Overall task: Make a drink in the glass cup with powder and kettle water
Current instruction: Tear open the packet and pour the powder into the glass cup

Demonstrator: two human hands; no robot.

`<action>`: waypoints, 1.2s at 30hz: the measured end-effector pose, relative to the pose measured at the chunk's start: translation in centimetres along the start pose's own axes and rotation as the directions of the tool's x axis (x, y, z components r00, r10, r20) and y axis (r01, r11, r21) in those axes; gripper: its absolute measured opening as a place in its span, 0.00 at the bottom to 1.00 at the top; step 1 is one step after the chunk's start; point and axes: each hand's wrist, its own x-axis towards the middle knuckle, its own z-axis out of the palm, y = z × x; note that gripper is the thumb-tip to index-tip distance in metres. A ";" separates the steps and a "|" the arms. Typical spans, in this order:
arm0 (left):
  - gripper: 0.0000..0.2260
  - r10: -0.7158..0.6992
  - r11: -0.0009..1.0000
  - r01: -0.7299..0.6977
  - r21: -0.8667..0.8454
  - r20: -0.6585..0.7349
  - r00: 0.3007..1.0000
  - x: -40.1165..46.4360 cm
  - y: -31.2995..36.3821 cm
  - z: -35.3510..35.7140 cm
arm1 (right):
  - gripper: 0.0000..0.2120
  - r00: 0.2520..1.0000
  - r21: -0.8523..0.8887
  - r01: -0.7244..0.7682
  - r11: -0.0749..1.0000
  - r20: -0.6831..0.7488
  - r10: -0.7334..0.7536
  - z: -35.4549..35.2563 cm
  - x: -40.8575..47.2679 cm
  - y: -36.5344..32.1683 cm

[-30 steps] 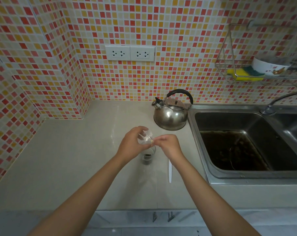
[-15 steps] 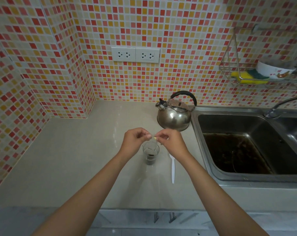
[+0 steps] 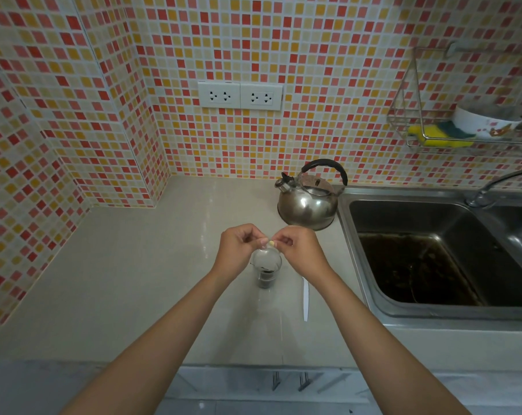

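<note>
A small glass cup (image 3: 265, 275) stands on the beige counter (image 3: 128, 280) with dark powder in its bottom. Just above its rim, my left hand (image 3: 238, 250) and my right hand (image 3: 301, 253) pinch a tiny clear powder packet (image 3: 270, 243) between thumbs and fingertips; a yellowish bit shows where the fingers meet. Most of the packet is hidden by my fingers. The steel kettle (image 3: 307, 205) with a black handle sits behind the cup, by the sink edge, spout pointing left.
A white plastic utensil (image 3: 305, 301) lies right of the cup. A steel sink (image 3: 433, 310) with dark residue fills the right side, its tap (image 3: 493, 187) at the back. A wire rack (image 3: 415, 145) holds a sponge and bowl. Sockets (image 3: 240, 95) sit on the tiled wall.
The crumpled packet that stood out between my fingers a second ago is now pinched small. My hands have stayed over the cup with the fingertips drawn closer together.
</note>
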 end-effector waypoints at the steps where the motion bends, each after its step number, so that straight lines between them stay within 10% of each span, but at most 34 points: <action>1: 0.10 0.007 1.000 -0.007 -0.005 0.002 1.000 0.0 0.1 0.0 | 0.02 1.000 0.004 -0.005 1.000 -0.015 0.005 0.0 0.0 -0.2; 10: 0.08 -0.228 0.959 0.240 -0.152 0.096 0.969 -1.9 -0.4 -2.5 | 0.04 0.955 0.383 -0.253 0.888 -0.047 0.293 1.4 -0.9 -1.1; 16: 0.14 -0.369 0.921 0.323 -0.216 -0.223 0.902 -3.5 -2.3 -6.7 | 0.13 0.952 0.396 -0.260 0.881 -0.045 0.302 7.8 -2.4 -2.7; 26: 0.08 -0.288 0.876 0.338 0.344 -0.189 0.939 -2.1 -8.3 -8.2 | 0.12 0.955 -0.082 -0.268 0.960 0.110 0.276 15.6 -1.0 0.3; 36: 0.05 -0.238 0.645 0.275 0.713 -0.154 0.959 -3.0 -12.4 -6.7 | 0.15 0.956 -0.558 0.076 0.826 0.275 0.098 17.4 -1.8 2.7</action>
